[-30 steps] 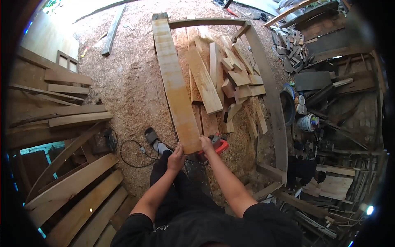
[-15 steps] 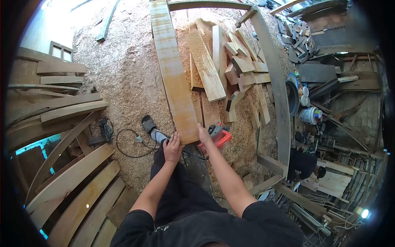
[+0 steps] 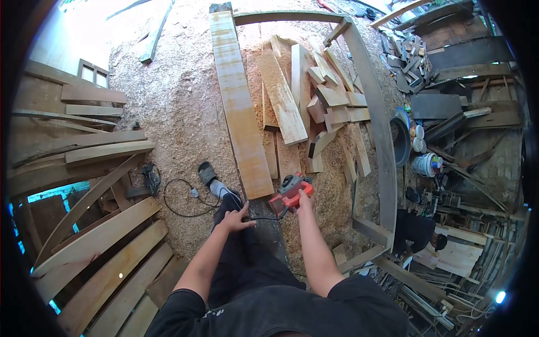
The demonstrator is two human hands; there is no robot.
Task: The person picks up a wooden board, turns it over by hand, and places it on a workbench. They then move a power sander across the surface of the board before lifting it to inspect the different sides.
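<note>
A long wooden board (image 3: 245,123) lies lengthwise in front of me, its near end close to my knees. Just right of that end is a red electric hand planer (image 3: 291,192) with a dark top. My right hand (image 3: 305,203) is closed around the planer's near right side, partly hiding its handle. My left hand (image 3: 236,219) hovers over my leg, just short of the board's end, with fingers spread and nothing in it. A black power cord (image 3: 185,212) loops on the floor to the left, beside my sandaled foot (image 3: 207,173).
Wood offcuts (image 3: 325,112) are heaped on shavings right of the board, inside a timber frame (image 3: 375,106). Curved planks (image 3: 106,241) are stacked at left. A white bucket (image 3: 426,164) and a bent-over person (image 3: 415,233) are at right.
Both hands have left the board's near end. My right hand has moved right and taken hold of the planer; my left hand has drawn back with fingers spreading.
</note>
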